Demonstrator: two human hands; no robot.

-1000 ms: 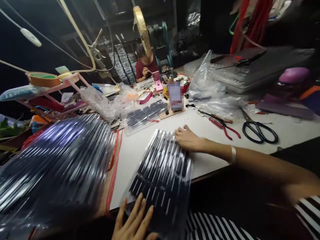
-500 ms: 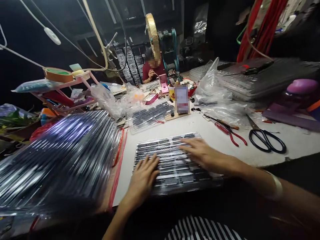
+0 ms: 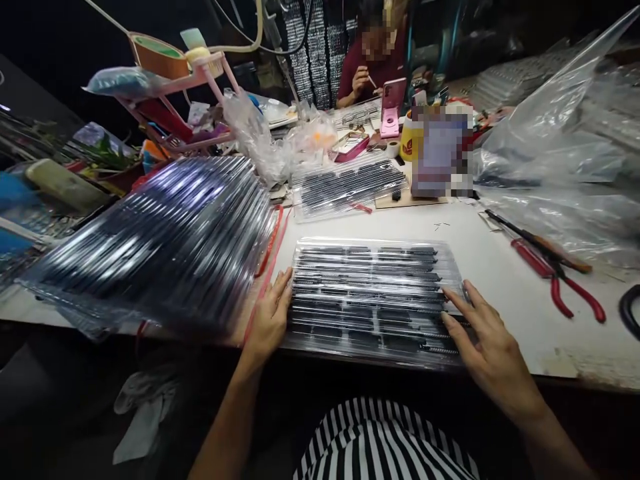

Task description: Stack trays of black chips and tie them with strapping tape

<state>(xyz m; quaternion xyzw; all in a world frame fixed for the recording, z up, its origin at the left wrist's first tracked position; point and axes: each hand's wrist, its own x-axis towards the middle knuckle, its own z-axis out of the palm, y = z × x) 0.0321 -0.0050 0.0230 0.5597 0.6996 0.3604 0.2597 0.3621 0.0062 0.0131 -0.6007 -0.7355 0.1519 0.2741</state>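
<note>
A clear plastic tray (image 3: 360, 241) with rows of small black comb-edged pieces lies on the white table in front of me. My left hand (image 3: 270, 320) grips its left edge, the fingers close together along the side. At the opposite edge, my right hand (image 3: 487, 340) holds the tray's side, with the thumb and a finger over the top and the others along the rim. To the left stands a large stack of similar glossy trays (image 3: 165, 247), partly blurred.
Red-handled pliers (image 3: 555, 267) and a brush (image 3: 565, 253) lie at the right, near crumpled clear plastic bags (image 3: 565, 193). Another filled tray (image 3: 350, 187) sits farther back. A pink rack (image 3: 185, 83) stands back left. Across the table a person (image 3: 373, 73) works beside a pink phone (image 3: 393, 103).
My hands have moved from lying on top of the tray to its left and right edges. The view has shifted, bringing the far person and the rack closer.
</note>
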